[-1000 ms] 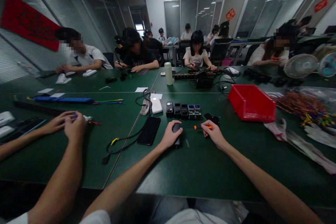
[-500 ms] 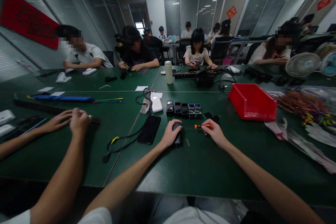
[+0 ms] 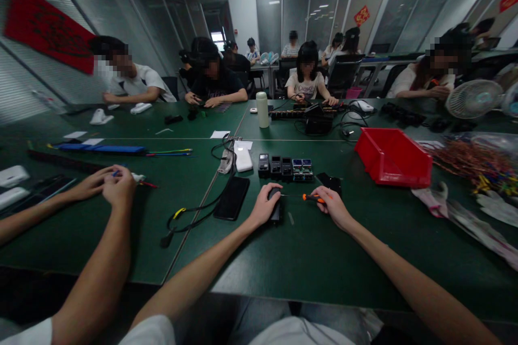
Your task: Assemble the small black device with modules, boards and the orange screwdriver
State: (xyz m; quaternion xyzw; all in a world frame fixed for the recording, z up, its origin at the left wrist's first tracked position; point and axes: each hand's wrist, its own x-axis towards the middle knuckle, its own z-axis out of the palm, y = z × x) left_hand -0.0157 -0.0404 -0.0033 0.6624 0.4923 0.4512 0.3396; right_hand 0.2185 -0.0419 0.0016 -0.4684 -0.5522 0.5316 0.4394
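Note:
My left hand [image 3: 265, 207] grips a small black box-shaped device [image 3: 276, 213] lying on the green table, its thumb and fingers around the upper part. My right hand [image 3: 334, 208] is closed around the handle of an orange-and-black screwdriver [image 3: 311, 198]. The screwdriver lies roughly level, and its thin shaft points left to the side of the device near my left thumb. Whether the tip sits in a screw is too small to tell. Just beyond my hands stands a row of small black housings [image 3: 275, 166] and units with exposed circuit boards [image 3: 302, 169]. A flat black piece [image 3: 329, 182] lies behind my right hand.
Left of me lie a black phone [image 3: 232, 199], a black cable [image 3: 194, 210] and a white device [image 3: 243, 159]. A red bin [image 3: 392, 159], gloves [image 3: 457, 215] and wire bundles [image 3: 477, 164] are at right. A co-worker's hands [image 3: 109, 183] work at left; a bottle [image 3: 262, 110] stands ahead.
My right hand's fingers have rolled over the screwdriver handle, covering more of it. The shaft still points at the device, which my left hand keeps in place. The view has shifted slightly.

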